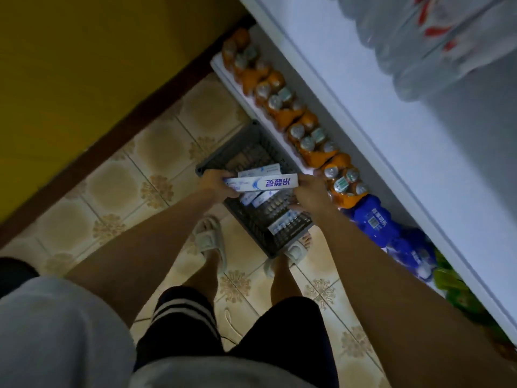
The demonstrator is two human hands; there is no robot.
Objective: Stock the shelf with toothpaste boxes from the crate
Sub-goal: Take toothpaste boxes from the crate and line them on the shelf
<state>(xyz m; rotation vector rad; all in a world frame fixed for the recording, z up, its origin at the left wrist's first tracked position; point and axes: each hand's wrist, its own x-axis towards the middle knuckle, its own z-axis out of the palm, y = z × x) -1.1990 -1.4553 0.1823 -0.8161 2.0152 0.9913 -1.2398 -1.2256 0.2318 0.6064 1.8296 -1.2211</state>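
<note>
While right hand (pixel 309 191) blocks crate (pixel 223 156), fingertips (hidden)

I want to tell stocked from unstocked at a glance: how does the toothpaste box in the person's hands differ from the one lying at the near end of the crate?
The held toothpaste box is lifted above the crate, gripped by the left hand and the right hand; the near-end box lies loose on the crate floor, untouched. The held box shows its printed face clearly; the near-end box looks blurred. Both are long, white and blue.
</note>
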